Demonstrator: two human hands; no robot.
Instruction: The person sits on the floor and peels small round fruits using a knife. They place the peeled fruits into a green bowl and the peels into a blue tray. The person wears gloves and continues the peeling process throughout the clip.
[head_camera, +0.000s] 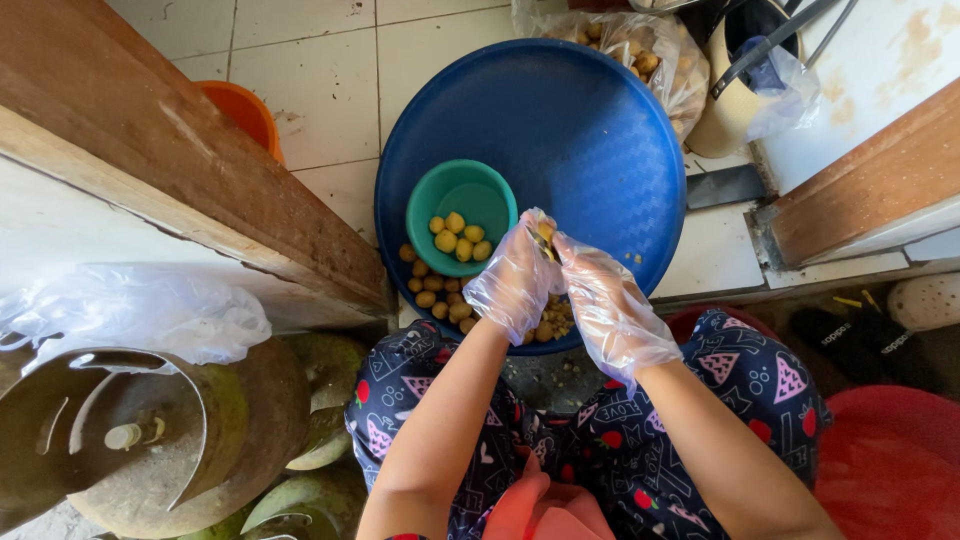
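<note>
Small yellow-brown potato (545, 236) sits pinched between both hands, over the near part of the big blue basin (600, 130). Left hand (515, 280) in a clear plastic glove, fingers curled closed round the potato from the left. Right hand (610, 305) also gloved, fingertips closed on the same potato from the right; the two hands touch at the tips.

Just left of the hands, inside the basin, a teal bowl (480, 195) w/ a few pale yellow peeled potatoes (458, 238) in it. Near the bowl, along the basin's near rim, a heap of browner potatoes (435, 285); more of them show under the hands.

Basin rests on the tiled floor (320, 80). Far right of it, a clear plastic bag (650, 55) w/ more potatoes. Orange tub (240, 110) far left, partly behind a wooden beam (170, 140). Near left: a round metal thing (120, 440) w/ crumpled clear plastic (130, 315) on top. Red basin (890, 460) near right. The person's lap in dark patterned cloth (740, 390).
</note>
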